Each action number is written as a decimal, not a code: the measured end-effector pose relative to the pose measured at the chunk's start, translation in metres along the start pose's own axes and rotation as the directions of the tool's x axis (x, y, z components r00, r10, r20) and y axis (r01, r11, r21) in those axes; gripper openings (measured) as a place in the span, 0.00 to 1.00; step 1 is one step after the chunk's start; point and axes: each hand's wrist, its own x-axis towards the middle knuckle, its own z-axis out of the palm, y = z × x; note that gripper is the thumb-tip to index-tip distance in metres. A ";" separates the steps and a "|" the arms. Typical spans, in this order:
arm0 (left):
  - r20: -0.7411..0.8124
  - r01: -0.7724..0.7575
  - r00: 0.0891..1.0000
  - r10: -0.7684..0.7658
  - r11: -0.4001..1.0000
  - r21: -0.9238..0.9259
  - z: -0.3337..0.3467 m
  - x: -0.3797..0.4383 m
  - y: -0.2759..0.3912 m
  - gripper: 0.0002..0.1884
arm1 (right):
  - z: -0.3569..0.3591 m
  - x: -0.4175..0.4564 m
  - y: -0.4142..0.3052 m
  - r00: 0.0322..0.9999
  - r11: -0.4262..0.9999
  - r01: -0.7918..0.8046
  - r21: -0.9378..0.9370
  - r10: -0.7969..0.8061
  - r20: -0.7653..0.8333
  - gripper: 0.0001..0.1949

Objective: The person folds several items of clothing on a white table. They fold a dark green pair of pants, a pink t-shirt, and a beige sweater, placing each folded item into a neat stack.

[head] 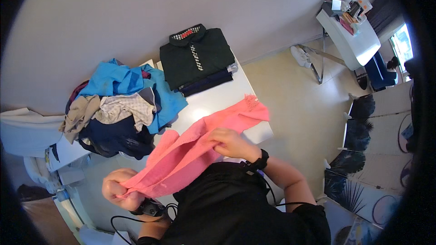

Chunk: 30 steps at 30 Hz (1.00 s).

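A long pink cloth [190, 149] with a fringed end stretches across the front of my body, bunched into loose folds. My left hand [121, 189] is clenched around its lower left end. Farther along the cloth, my right hand [235, 144] pinches its near edge between thumb and fingers. The fringed end reaches the right edge of the white table [201, 109]. Beyond the cloth lies a folded dark polo shirt [211, 51] with a checked collar, on top of a stack of folded dark clothes [207, 83].
A heap of crumpled clothes [119, 109], blue, beige and navy, lies on the left. Behind the table stands a wall [136, 13]. At the far right are a white desk [354, 41] with several items, white shoes [300, 56] and a patterned folding screen [371, 153]. Cables [119, 217] hang by my wrists.
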 end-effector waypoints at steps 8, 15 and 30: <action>-0.408 -0.048 0.908 0.097 0.990 0.129 0.022 -0.009 0.026 0.15 | -0.007 -0.056 0.093 0.969 0.960 -0.206 -0.190 0.174 -0.174 0.12; -0.512 0.000 0.849 0.129 0.970 0.244 0.012 -0.012 0.030 0.14 | -0.117 -0.169 0.128 0.799 0.779 -0.601 -0.177 0.583 -0.148 0.06; -0.017 0.024 0.999 -0.027 0.987 -0.158 -0.067 -0.018 0.018 0.17 | 0.023 -0.093 0.157 0.854 0.692 -0.519 -0.501 0.446 -0.268 0.13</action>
